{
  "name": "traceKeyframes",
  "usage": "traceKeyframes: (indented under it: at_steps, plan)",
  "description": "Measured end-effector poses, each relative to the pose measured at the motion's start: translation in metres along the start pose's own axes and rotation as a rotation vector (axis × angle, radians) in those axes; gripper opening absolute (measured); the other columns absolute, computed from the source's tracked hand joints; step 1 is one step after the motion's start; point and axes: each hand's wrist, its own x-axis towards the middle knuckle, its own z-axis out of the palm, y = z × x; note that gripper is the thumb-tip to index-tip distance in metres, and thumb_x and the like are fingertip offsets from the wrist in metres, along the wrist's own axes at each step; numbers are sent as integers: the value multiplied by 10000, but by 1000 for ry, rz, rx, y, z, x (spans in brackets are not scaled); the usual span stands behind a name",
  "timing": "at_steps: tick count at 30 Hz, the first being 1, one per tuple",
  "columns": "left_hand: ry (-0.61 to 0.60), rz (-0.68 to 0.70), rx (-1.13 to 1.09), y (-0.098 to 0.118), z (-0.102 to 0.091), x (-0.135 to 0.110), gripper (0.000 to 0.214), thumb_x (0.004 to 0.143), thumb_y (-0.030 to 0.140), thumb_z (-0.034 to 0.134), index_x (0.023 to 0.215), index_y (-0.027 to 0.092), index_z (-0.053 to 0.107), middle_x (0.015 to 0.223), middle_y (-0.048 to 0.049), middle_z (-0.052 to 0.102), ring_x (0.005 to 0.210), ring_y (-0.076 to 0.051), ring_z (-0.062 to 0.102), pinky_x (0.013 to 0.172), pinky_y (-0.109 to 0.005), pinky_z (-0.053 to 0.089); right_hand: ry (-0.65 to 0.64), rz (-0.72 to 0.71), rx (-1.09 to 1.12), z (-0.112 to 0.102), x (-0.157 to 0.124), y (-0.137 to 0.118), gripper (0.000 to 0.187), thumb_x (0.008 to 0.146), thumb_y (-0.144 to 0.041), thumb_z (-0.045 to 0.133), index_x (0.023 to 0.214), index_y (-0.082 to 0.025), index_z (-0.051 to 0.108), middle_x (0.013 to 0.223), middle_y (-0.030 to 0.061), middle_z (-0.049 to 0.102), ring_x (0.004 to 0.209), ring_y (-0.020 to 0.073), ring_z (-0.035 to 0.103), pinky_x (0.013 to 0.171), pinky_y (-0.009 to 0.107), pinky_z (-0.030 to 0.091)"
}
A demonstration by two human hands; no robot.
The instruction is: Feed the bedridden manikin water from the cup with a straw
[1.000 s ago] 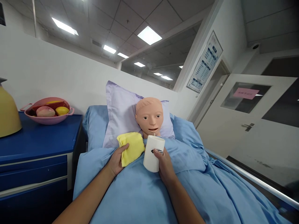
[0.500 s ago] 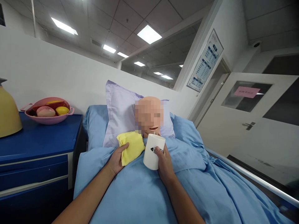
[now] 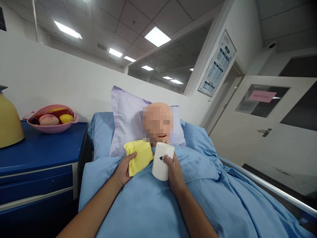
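Observation:
A training manikin (image 3: 158,114) lies in bed under a blue blanket (image 3: 153,198), its head on a lilac pillow (image 3: 126,119). My right hand (image 3: 174,173) is closed round a white cup (image 3: 162,162) and holds it just below the manikin's chin; a straw rises from the cup towards the mouth. My left hand (image 3: 123,170) grips a folded yellow cloth (image 3: 138,155), which rests on the blanket beside the manikin's neck, just left of the cup.
A blue bedside cabinet (image 3: 42,155) stands to the left, with a pink bowl of fruit (image 3: 51,119) and a yellow jug (image 3: 8,120) on it. A metal bed rail (image 3: 267,186) runs along the right side. A white door (image 3: 269,132) lies beyond.
The cup has risen slightly towards the manikin's mouth compared with a second ago. My left hand and the yellow cloth have stayed put.

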Motion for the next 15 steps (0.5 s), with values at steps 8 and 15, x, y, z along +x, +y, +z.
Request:
traceKeyframes:
  at_steps: [8, 15]
  plan:
    - [4, -2, -2, 0, 0, 1, 511, 816, 235, 622, 1281, 56, 508, 1069, -163, 708, 1021, -280, 659, 998, -408, 483, -7, -3, 10, -3, 2, 3, 562, 792, -486, 641, 1290, -279, 482, 947, 36, 689, 688, 187, 647, 549, 282, 540]
    - [10, -1, -1, 0, 1, 0, 519, 814, 242, 626, 1285, 63, 503, 1075, -159, 707, 1015, -280, 662, 989, -416, 489, 20, -8, 18, -2, 2, 4, 580, 770, -496, 658, 1280, -271, 497, 930, 41, 691, 674, 182, 646, 542, 275, 538]
